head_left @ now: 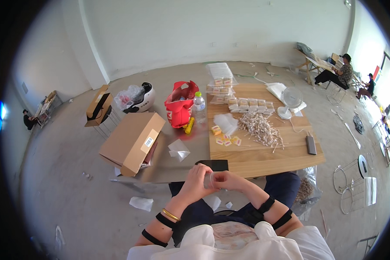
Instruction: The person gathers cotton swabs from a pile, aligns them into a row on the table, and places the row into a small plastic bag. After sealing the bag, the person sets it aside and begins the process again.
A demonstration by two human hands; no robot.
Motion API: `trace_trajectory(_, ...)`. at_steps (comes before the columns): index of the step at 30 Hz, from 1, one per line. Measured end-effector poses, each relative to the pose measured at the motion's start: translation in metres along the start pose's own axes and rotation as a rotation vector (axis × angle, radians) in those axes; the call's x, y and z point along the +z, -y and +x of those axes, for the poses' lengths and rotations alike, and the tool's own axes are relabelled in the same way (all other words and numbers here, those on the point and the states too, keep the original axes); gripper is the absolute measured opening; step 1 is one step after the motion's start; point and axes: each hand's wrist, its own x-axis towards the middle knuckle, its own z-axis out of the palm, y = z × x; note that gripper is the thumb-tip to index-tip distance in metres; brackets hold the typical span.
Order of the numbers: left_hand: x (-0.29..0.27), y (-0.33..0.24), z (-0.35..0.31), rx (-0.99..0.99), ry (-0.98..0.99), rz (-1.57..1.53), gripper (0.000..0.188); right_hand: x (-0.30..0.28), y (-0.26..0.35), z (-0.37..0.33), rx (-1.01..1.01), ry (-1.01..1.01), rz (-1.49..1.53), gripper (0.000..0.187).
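My left hand [197, 182] and my right hand [228, 180] meet in front of the table's near edge, above my lap. Their fingers are closed on a small translucent piece, which looks like a clear plastic bag [209, 179]; the fingers cover much of it. Just beyond the hands lies a flat black item [213, 165] at the table edge. Farther off on the wooden top [255, 164] are a heap of short white-and-brown sticks [262, 129], a fan of clear bags [226, 123] and several small yellow-and-white cards [226, 141].
Filled packets [251, 105] line the table's back, near a small fan [292, 103] and a grey power bank [311, 145]. To the left stand a water bottle [199, 107], a red bag [177, 106] and a cardboard box [132, 141]. A plastic sack [307, 190] sits beside my right leg.
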Motion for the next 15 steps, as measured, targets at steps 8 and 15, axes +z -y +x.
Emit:
trace_trajectory(8, 0.008, 0.083, -0.038, -0.240, -0.021, 0.115, 0.060, 0.001, -0.048, 0.006, 0.255, -0.192, -0.012, 0.028)
trace_trajectory(15, 0.033, 0.174, -0.027, -0.401, 0.008, 0.344, 0.065, -0.016, -0.085, -0.006, 0.339, -0.237, -0.030, 0.025)
